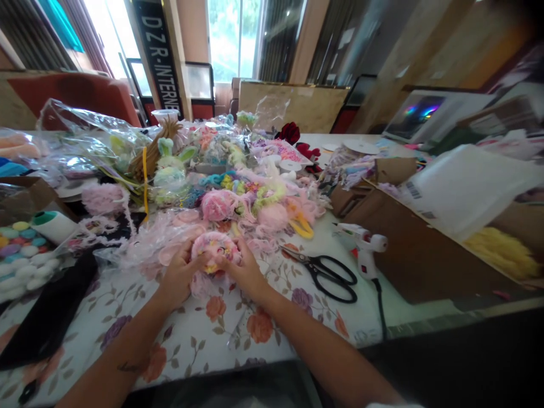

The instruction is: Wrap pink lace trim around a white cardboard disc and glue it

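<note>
"Two bare forearms (327, 354) come first. Leading where?"

"To the left hand (181, 275) and right hand (246, 271), both closed around a fluffy pink piece (215, 246), one each side. It's roundish, no clear long axis, neither hand nearer."

"And the scissors (325, 276)?"

"Right of the piece, on the right hand's side, tips pointing towards it."

"Beyond?"

"A glue gun (364, 245), farther right of the piece; behind it, a yarn heap (219, 205)."

Floral tbl (204, 335) w/ scissors (313, 265) nr glue gun (365, 259), cardbd box (399, 255) R.
</note>
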Demonstrator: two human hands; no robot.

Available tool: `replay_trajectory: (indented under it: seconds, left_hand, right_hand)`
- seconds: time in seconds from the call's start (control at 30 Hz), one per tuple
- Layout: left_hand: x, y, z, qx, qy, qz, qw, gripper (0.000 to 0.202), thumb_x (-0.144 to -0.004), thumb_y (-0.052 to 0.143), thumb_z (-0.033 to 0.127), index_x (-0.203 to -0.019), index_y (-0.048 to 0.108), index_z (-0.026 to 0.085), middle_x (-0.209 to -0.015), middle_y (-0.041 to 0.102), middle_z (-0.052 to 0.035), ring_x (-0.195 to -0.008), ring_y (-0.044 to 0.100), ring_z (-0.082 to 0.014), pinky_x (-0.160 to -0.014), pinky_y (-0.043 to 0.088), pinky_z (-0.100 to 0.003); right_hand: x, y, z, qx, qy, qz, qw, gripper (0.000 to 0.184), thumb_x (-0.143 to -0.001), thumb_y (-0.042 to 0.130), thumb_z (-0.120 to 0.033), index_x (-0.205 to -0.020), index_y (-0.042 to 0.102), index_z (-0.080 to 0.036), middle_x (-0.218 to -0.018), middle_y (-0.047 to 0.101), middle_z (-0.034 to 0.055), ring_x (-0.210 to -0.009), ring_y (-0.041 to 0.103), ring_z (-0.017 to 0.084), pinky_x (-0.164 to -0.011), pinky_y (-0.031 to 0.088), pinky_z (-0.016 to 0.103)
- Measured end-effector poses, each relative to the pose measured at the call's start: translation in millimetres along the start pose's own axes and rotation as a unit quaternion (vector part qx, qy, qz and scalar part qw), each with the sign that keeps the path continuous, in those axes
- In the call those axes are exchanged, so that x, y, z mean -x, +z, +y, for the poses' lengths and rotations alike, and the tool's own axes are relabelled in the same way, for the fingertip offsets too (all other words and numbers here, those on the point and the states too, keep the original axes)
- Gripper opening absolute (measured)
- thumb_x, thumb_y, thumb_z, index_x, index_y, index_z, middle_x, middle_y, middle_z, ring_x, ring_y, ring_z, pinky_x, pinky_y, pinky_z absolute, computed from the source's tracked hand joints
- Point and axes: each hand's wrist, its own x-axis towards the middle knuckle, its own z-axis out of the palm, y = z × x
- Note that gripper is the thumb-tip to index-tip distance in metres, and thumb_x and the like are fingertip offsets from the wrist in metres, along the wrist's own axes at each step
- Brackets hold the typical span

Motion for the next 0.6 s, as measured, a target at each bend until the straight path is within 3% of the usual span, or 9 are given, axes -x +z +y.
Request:
replay_trajectory:
  seconds: [0.17,0.27,0.4,0.6]
  left_hand:
    - [-3,-7.5,1,-0.01,-0.005,0.061,0.998,0.057,-0.074,0.073,0.038,-0.124,0.053,0.018,-0.105,0.069,-0.0076,-0.093,0.068,-0.025,-0.079,0.056,-0.037]
    - [-7,-12.7,0,-0.103,-0.016,0.069,0.992,0.058,-0.073,0.071,0.042,-0.123,0.054,0.018,-0.107,0.069,-0.0081,-0.097,0.066,-0.0273,-0.085,0.053,-0.041]
    - [-16,-12.9,-3,-0.284,0.027,0.076,0.955,0.06,-0.07,0.069,0.048,-0.119,0.058,0.016,-0.119,0.065,-0.0116,-0.113,0.059,-0.0319,-0.099,0.043,-0.047]
    - [-22,-11.1,-11,-0.388,0.097,0.075,0.913,0.063,-0.073,0.066,0.048,-0.124,0.054,0.013,-0.133,0.057,-0.0155,-0.126,0.05,-0.0316,-0.108,0.036,-0.046]
  right_hand:
    - [-1,-2,0,0.011,-0.056,0.072,0.996,0.033,-0.082,0.063,-0.042,-0.105,0.053,-0.019,-0.08,0.061,0.0008,-0.071,0.059,0.015,-0.064,0.049,0.027]
    - [-3,-7,1,0.024,-0.111,0.142,0.983,0.028,-0.085,0.059,-0.039,-0.104,0.053,-0.02,-0.081,0.061,0.0011,-0.07,0.06,0.015,-0.065,0.049,0.027]
    - [-7,-14,0,0.058,-0.143,0.197,0.968,0.024,-0.086,0.057,-0.037,-0.101,0.055,-0.02,-0.084,0.06,0.0022,-0.073,0.06,0.016,-0.069,0.05,0.029]
    - [-9,-16,0,0.082,-0.123,0.202,0.968,0.023,-0.084,0.057,-0.035,-0.101,0.056,-0.019,-0.084,0.06,0.0023,-0.074,0.059,0.016,-0.067,0.049,0.028]
